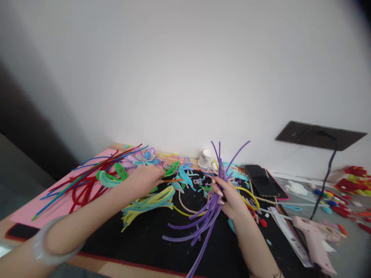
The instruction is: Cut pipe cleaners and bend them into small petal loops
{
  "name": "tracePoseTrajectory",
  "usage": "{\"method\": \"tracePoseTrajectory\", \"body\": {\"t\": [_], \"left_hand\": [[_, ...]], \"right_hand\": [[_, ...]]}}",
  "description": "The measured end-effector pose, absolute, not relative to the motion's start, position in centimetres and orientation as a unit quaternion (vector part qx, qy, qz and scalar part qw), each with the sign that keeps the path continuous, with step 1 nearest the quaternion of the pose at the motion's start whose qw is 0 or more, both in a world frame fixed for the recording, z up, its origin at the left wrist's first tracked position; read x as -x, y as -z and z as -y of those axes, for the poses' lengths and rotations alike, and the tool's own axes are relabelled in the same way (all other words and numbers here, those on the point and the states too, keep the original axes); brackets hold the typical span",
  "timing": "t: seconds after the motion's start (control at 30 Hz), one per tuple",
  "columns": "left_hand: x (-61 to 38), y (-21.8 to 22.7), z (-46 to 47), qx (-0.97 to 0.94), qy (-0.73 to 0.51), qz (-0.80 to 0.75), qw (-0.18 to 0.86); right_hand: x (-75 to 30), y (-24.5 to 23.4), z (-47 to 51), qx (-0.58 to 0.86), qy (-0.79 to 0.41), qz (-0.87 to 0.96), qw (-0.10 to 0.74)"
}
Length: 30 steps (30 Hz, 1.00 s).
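My right hand [229, 196] is closed around a bunch of purple pipe cleaners [207, 216]; their ends fan up above the fist and trail down toward me. My left hand [146, 178], a pale bangle [50, 247] on its wrist, reaches forward over the black mat [139, 239] into the scattered pipe cleaner pieces; its fingers are curled, and what they hold, if anything, is hidden. Just below it lies a bundle of yellow and pale blue pipe cleaners [147, 202]. Green loops [111, 175] lie to its left.
Red and blue pipe cleaners [87, 177] lie on a pink sheet [34, 204] at left. A white cup [205, 158] stands by the wall. A phone [262, 180], a pink glue gun [314, 239] with its cord, and red pompoms [352, 181] sit at right.
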<state>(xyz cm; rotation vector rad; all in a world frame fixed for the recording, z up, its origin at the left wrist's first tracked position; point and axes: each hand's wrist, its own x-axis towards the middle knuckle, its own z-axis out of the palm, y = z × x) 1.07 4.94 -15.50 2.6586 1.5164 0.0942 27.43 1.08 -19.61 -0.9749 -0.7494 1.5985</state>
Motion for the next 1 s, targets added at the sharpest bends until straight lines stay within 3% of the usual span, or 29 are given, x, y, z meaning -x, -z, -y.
{"method": "tracePoseTrajectory", "body": {"t": [0.13, 0.33, 0.43, 0.53, 0.63, 0.73, 0.83, 1.0], "left_hand": [[-5.3, 18.0, -6.8, -0.874, 0.052, -0.484, 0.011], [-6.0, 18.1, -7.4, -0.879, 0.041, -0.476, 0.017], [-4.4, 15.3, -7.1, -0.885, -0.096, -0.448, 0.084], [-0.8, 11.5, -7.0, -0.795, -0.241, -0.533, 0.159], [4.7, 8.6, -7.4, -0.688, -0.362, -0.622, 0.090], [10.5, 8.5, -8.4, -0.625, -0.226, -0.747, 0.019], [14.7, 10.8, -9.8, -0.652, -0.044, -0.757, 0.019], [17.8, 15.1, -11.9, -0.687, 0.034, -0.724, 0.055]], "right_hand": [[-27.6, 19.5, -1.0, 0.420, -0.668, 0.311, 0.531], [-27.7, 19.3, -0.9, 0.415, -0.670, 0.312, 0.530], [-27.7, 19.2, -0.9, 0.415, -0.670, 0.310, 0.532], [-27.8, 19.2, -0.9, 0.414, -0.670, 0.310, 0.533], [-27.8, 19.2, -0.9, 0.413, -0.672, 0.309, 0.531], [-27.7, 19.2, -0.9, 0.412, -0.674, 0.309, 0.530], [-27.7, 19.2, -0.9, 0.406, -0.674, 0.311, 0.532], [-27.7, 19.5, -1.1, 0.409, -0.671, 0.313, 0.533]]}}
